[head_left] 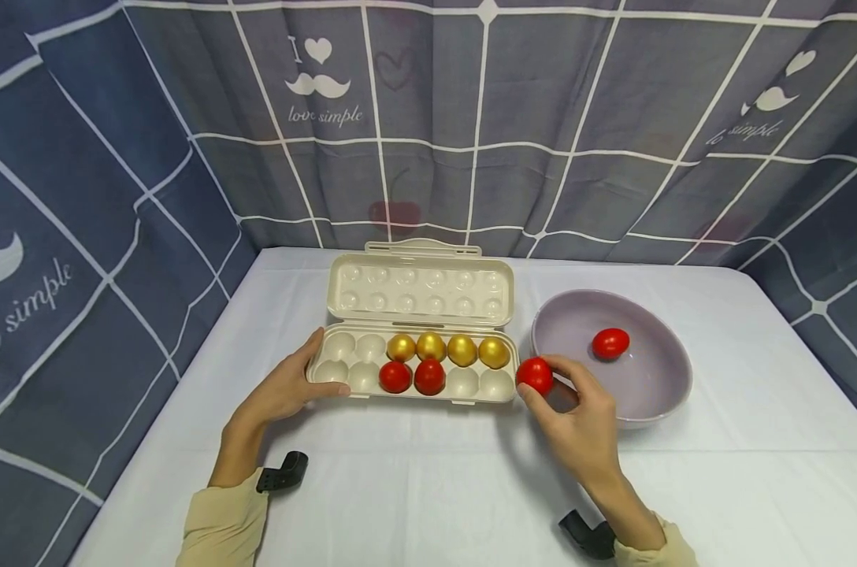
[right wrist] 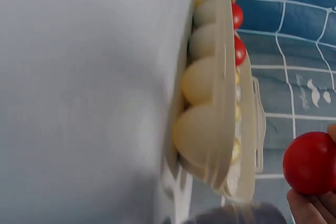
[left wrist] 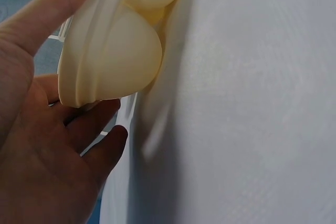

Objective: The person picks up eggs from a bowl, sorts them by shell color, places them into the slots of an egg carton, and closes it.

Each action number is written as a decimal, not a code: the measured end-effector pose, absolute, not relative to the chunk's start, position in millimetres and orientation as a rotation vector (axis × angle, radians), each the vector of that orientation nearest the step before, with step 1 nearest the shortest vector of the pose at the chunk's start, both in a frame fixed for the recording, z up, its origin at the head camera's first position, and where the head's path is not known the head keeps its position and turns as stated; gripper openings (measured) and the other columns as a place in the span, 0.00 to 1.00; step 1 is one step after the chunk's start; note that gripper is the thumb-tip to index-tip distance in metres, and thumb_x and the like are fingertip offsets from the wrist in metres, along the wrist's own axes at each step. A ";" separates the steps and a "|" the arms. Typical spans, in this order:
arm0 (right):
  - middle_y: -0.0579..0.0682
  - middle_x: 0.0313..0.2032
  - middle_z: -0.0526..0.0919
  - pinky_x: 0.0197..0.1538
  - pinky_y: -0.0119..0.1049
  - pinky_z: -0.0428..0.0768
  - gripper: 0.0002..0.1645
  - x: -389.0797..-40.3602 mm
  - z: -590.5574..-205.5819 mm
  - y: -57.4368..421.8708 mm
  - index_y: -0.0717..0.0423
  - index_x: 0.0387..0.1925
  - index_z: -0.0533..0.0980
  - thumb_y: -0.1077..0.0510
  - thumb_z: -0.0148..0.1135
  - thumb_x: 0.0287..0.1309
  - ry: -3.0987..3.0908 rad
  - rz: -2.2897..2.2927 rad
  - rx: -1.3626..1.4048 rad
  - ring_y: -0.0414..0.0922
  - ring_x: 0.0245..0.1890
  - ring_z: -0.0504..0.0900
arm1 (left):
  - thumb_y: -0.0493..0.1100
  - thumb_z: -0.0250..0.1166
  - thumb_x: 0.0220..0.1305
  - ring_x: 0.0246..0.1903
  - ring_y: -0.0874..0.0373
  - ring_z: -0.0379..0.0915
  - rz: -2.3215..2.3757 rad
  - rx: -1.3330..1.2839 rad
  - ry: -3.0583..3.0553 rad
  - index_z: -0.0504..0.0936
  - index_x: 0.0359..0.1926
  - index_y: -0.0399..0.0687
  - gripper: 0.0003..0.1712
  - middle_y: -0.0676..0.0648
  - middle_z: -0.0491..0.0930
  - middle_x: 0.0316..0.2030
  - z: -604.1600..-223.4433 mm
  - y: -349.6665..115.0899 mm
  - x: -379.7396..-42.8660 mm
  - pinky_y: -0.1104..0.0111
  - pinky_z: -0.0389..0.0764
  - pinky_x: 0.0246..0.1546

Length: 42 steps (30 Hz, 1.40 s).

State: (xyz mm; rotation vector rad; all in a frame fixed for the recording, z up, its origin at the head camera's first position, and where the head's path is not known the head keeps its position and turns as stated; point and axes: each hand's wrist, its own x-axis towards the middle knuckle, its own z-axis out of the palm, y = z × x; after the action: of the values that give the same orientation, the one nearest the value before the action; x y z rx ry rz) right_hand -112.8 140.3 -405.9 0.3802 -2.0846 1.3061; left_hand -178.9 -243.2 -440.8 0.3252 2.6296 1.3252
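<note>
A cream plastic egg carton (head_left: 417, 398) lies with its lid folded back. Its far row holds several gold eggs (head_left: 431, 347); in the near row sit two red eggs (head_left: 395, 377), with vacant cups on either side. My left hand (head_left: 287, 386) grips the carton's left end, thumb along the near rim and fingers round the far side. At the other end, my right hand (head_left: 577, 417) pinches a red egg (head_left: 535, 376) between thumb and fingers, just beside the carton's right edge. The right wrist view shows this held egg (right wrist: 310, 163) up close, above the rim's level.
A mauve bowl (head_left: 655, 394) stands right of the carton, behind my right hand, with one red egg (head_left: 610, 343) inside. White cloth (head_left: 414, 488) covers the table. Dark grid-patterned curtains (head_left: 428, 118) enclose the back and sides.
</note>
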 end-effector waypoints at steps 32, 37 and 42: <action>0.51 0.40 0.87 0.44 0.42 0.81 0.27 -132.9 -439.8 104.8 0.62 0.46 0.82 0.65 0.81 0.40 -2.263 1.442 0.359 0.45 0.39 0.84 | 0.49 0.76 0.54 0.74 0.39 0.35 1.339 0.330 2.617 0.40 0.76 0.31 0.66 0.33 0.38 0.76 -440.8 -244.2 -180.6 0.43 0.44 0.70; 0.58 0.46 0.84 0.50 0.39 0.82 0.26 -138.5 -439.1 96.4 0.65 0.48 0.81 0.70 0.79 0.42 -2.251 1.622 0.388 0.51 0.46 0.85 | 0.50 0.77 0.54 0.74 0.39 0.35 1.342 0.334 2.623 0.40 0.76 0.30 0.66 0.32 0.38 0.76 -441.1 -244.9 -180.7 0.43 0.44 0.70; 0.60 0.47 0.83 0.50 0.36 0.81 0.24 -142.1 -440.2 92.3 0.68 0.46 0.81 0.74 0.76 0.43 -2.295 1.665 0.366 0.53 0.48 0.84 | 0.50 0.76 0.54 0.74 0.39 0.35 1.340 0.339 2.626 0.40 0.76 0.30 0.66 0.32 0.38 0.76 -441.0 -244.5 -180.2 0.44 0.44 0.70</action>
State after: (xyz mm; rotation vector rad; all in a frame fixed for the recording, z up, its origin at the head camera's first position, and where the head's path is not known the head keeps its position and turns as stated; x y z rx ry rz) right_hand -142.1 92.3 -440.2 0.3658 -2.2950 1.6655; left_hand -180.2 -244.5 -441.0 0.3387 2.6264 1.3397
